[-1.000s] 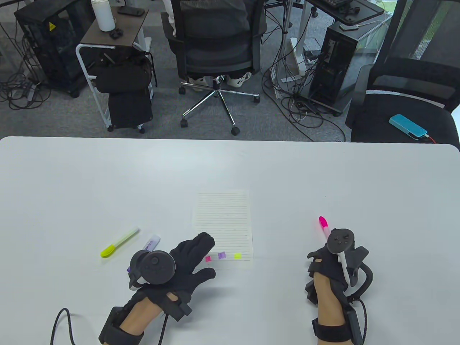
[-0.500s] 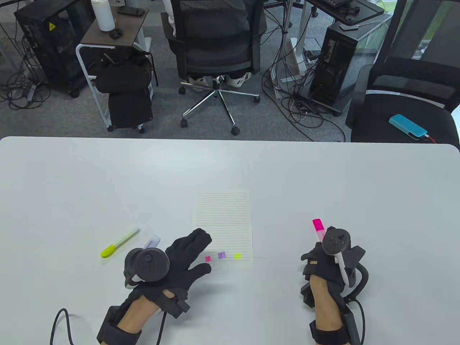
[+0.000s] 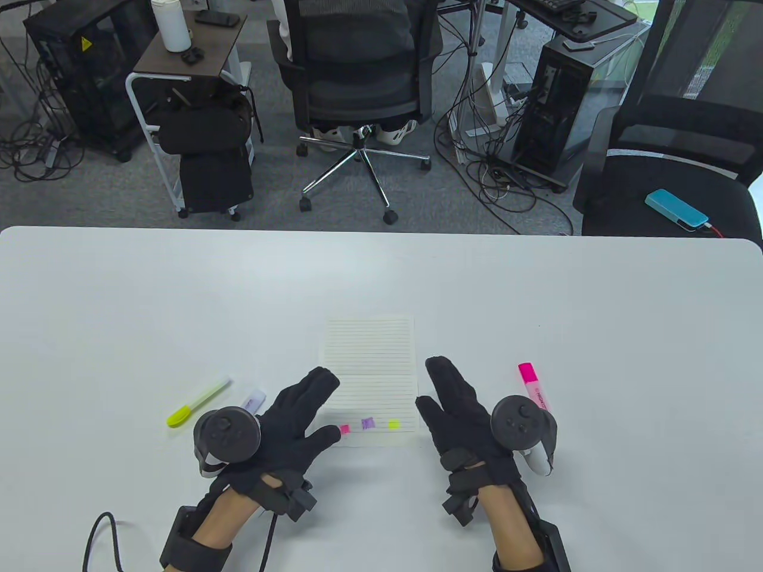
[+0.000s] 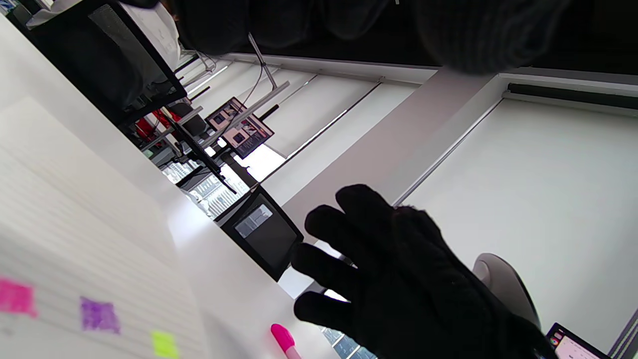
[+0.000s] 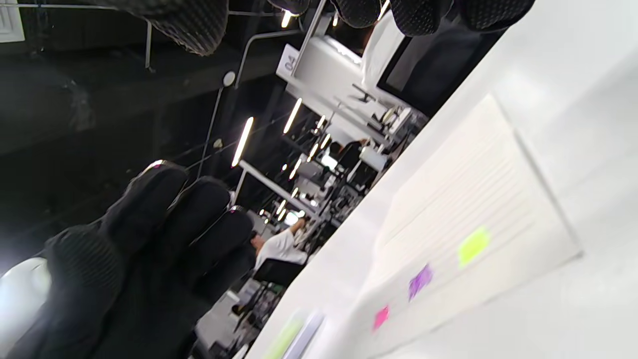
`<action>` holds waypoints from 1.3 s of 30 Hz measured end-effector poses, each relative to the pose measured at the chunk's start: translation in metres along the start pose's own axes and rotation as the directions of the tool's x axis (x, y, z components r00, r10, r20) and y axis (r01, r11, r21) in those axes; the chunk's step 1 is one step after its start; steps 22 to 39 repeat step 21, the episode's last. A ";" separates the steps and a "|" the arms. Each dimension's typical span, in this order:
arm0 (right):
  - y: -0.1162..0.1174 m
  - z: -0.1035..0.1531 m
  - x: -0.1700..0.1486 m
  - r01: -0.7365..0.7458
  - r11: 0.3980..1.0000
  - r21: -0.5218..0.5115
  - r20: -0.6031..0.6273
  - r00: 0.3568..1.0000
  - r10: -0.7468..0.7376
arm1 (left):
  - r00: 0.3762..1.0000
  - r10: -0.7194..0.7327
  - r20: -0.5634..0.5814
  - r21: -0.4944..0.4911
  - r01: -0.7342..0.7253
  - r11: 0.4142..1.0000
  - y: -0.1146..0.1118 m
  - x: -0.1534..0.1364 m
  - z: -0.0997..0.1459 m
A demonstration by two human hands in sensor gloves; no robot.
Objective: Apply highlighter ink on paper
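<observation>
Highlighter [image 3: 532, 386] just beside right hand [image 3: 466, 413]

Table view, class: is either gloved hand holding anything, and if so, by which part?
Nothing is held. The left hand and right hand are both open with no grip on anything; the pink highlighter lies on the table beside the right hand.

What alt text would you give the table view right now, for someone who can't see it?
Lined paper with pink, purple and yellow ink marks lies on a white table, between the open left hand and right hand. A pink highlighter lies right of them, a yellow highlighter and purple highlighter left.
</observation>
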State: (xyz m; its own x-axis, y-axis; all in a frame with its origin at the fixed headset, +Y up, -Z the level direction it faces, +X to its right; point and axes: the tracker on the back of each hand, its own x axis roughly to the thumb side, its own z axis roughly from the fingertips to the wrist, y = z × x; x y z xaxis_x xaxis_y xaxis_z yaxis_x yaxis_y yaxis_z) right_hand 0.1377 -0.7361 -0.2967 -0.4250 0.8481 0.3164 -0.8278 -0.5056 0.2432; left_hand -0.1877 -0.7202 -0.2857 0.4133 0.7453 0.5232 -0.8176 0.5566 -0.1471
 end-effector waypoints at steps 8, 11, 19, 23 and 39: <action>0.004 0.000 0.003 0.015 0.999 0.036 0.029 0.999 -0.016 | 1.000 0.019 -0.022 -0.011 -0.019 1.000 -0.003 -0.006 -0.001; 0.003 0.000 0.003 0.020 0.999 0.044 0.026 0.999 -0.021 | 0.999 0.026 -0.030 -0.012 -0.027 1.000 -0.004 -0.007 -0.001; 0.007 -0.001 0.002 0.000 0.997 0.075 0.015 1.000 -0.001 | 1.000 0.020 -0.023 -0.031 -0.021 0.999 -0.007 -0.004 -0.001; 0.009 -0.002 0.000 -0.001 0.996 0.085 0.008 1.000 0.000 | 1.000 0.020 -0.023 -0.035 -0.021 0.999 -0.007 -0.005 0.000; 0.009 -0.002 0.000 -0.001 0.996 0.085 0.008 1.000 0.000 | 1.000 0.020 -0.023 -0.035 -0.021 0.999 -0.007 -0.005 0.000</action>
